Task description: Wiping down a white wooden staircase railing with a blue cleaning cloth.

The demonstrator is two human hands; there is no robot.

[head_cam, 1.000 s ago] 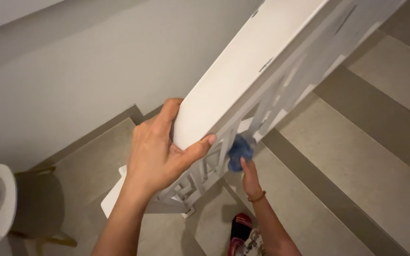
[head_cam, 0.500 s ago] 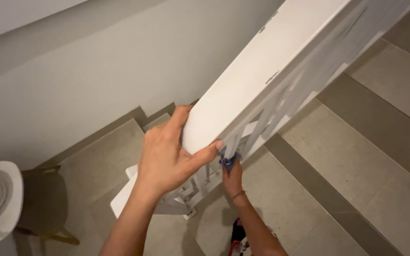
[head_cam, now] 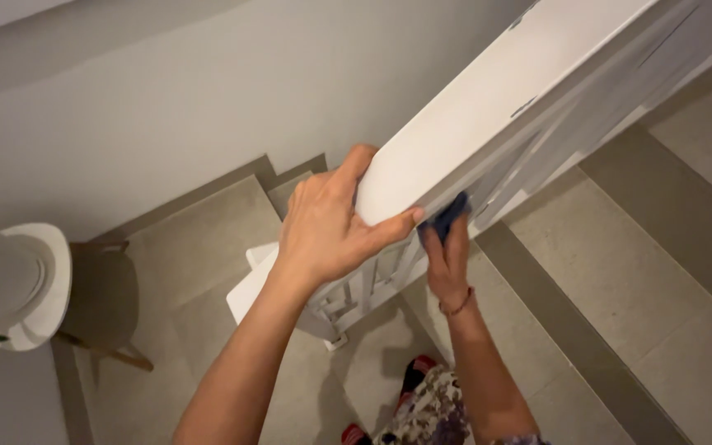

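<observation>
A broad white handrail [head_cam: 488,111] slopes up to the top right over a white slatted balustrade [head_cam: 372,284]. My left hand [head_cam: 327,227] grips the lower end of the rail, thumb hooked under its edge. My right hand [head_cam: 448,262], a thin bracelet on its wrist, presses a dark blue cloth [head_cam: 448,216] against the slats just under the rail, right beside my left thumb. Most of the cloth is hidden behind the rail and my fingers.
Beige stone stair steps [head_cam: 620,272] with darker risers climb to the right. A grey wall [head_cam: 166,99] runs along the left. A white pot with pebbles [head_cam: 10,280] sits on a wooden stool [head_cam: 105,301] at the left. My red slippers [head_cam: 414,375] show below.
My right hand has risen with the blue cloth from low between the slats to just under the rail. The view has shifted right and down; my left hand keeps its grip.
</observation>
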